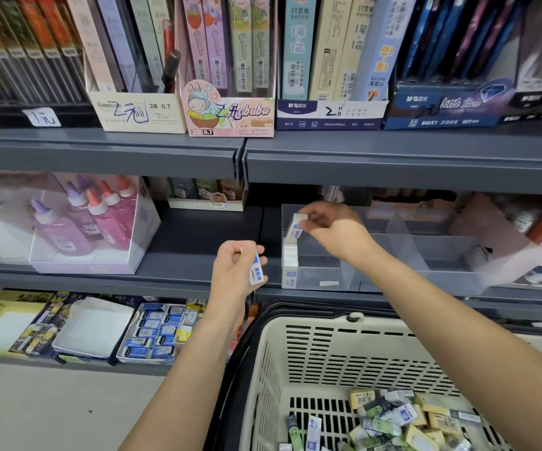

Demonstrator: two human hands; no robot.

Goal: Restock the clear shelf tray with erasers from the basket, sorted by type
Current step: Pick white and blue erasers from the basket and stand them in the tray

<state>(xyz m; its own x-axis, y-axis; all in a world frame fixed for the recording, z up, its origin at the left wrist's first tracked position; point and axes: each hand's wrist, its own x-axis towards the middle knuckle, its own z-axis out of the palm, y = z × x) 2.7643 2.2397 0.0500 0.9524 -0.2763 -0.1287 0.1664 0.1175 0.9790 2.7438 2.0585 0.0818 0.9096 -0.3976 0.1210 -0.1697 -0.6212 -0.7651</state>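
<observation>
Eraser (296, 224) pinched in right hand (334, 229) above clear tray (377, 281); left hand (233, 271) grips second eraser (256, 270)

White-and-blue eraser (296, 226), cream basket (338, 356)

Basket (272, 327) cut off at the 5 o'clock edges; print on its erasers (393, 415) too small to read. Left hand (233, 268) hides the top of its eraser (256, 273). Tray (328, 278) blurred at its 3 o'clock end
</observation>
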